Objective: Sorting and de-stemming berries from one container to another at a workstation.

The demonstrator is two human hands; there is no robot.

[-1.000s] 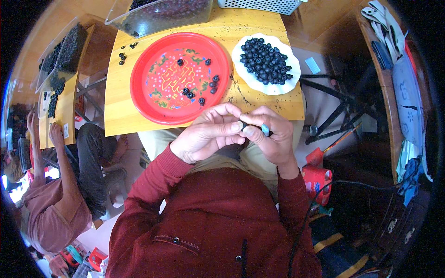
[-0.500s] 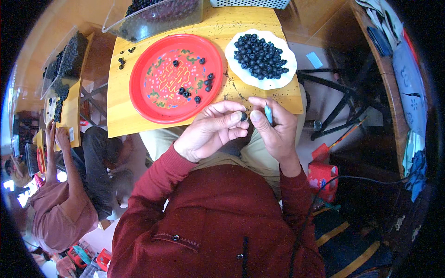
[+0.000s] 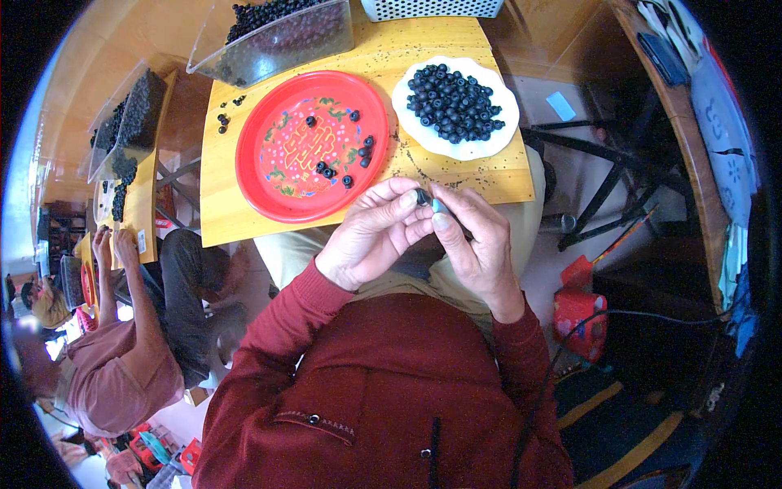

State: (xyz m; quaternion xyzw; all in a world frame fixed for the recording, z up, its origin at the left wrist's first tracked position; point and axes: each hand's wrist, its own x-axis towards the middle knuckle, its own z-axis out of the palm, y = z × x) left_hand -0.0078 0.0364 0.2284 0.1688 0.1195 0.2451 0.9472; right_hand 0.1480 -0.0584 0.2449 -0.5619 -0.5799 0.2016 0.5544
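My left hand [image 3: 376,224] pinches one dark blueberry [image 3: 422,196] between thumb and fingertips, over my lap at the table's near edge. Close against it, my right hand [image 3: 479,236] is closed on a small light-blue tool [image 3: 439,208], whose tip is at the berry; the fingers hide most of the tool. Beyond my left hand lies a round red plate [image 3: 252,175] with a patterned middle and several loose blueberries on it. A white scalloped plate [image 3: 415,130], heaped with blueberries, stands beyond my right hand.
A clear bin [image 3: 281,61] of dark berries stands at the table's far left, beside a perforated white basket [image 3: 432,8]. Small dark crumbs are scattered over the wooden table [image 3: 375,57]. Another person [image 3: 122,359] works at a table on the left. A black cable [image 3: 635,314] hangs at right.
My right hand has moved left, bringing the light-blue tool from beside the berry up to it. The left hand still pinches the berry, now slightly higher in view. The whole view has shifted slightly.
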